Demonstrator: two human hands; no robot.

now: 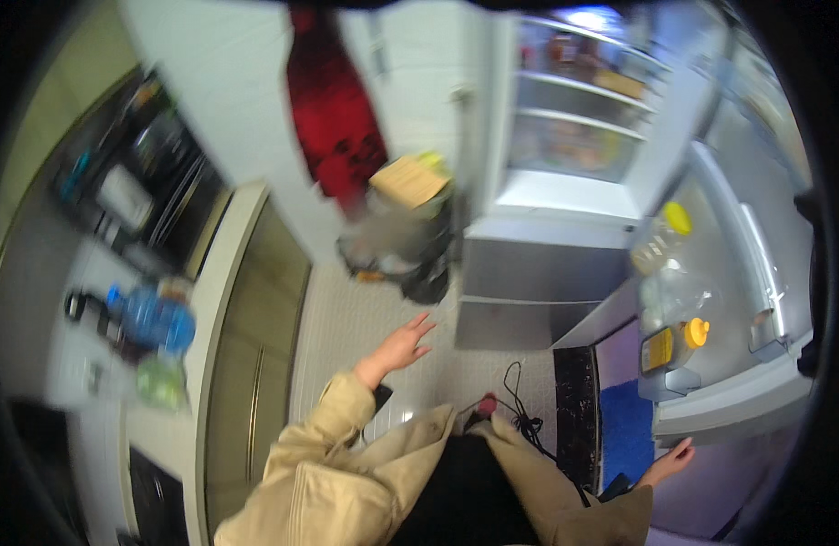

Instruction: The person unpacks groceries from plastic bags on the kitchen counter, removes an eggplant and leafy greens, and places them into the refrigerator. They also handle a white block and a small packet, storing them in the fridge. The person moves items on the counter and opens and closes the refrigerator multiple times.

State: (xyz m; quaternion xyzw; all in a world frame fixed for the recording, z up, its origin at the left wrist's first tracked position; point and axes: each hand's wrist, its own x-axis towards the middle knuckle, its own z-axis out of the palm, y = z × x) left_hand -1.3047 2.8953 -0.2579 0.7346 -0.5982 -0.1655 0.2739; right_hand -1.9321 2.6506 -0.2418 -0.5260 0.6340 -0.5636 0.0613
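An open refrigerator (566, 198) stands ahead on the right, its lit shelves showing blurred food. My left hand (397, 347) is in the air over the tiled floor, fingers apart, holding nothing. At the lower right my right hand (670, 463) is by the edge of the refrigerator door (726, 416); whether its fingers grip the edge I cannot tell. The door's racks hold a jar with a yellow lid (677, 218), eggs or similar round white items (655, 300) and a bottle with an orange-yellow cap (696, 333).
A black bag of refuse (426, 273) with a cardboard piece (410, 181) on top stands beside the refrigerator. A counter (218, 273) on the left carries a blue water bottle (156, 321) and a green bag (160, 382). Black cord (527, 423) and a blue mat (626, 430) lie on the floor.
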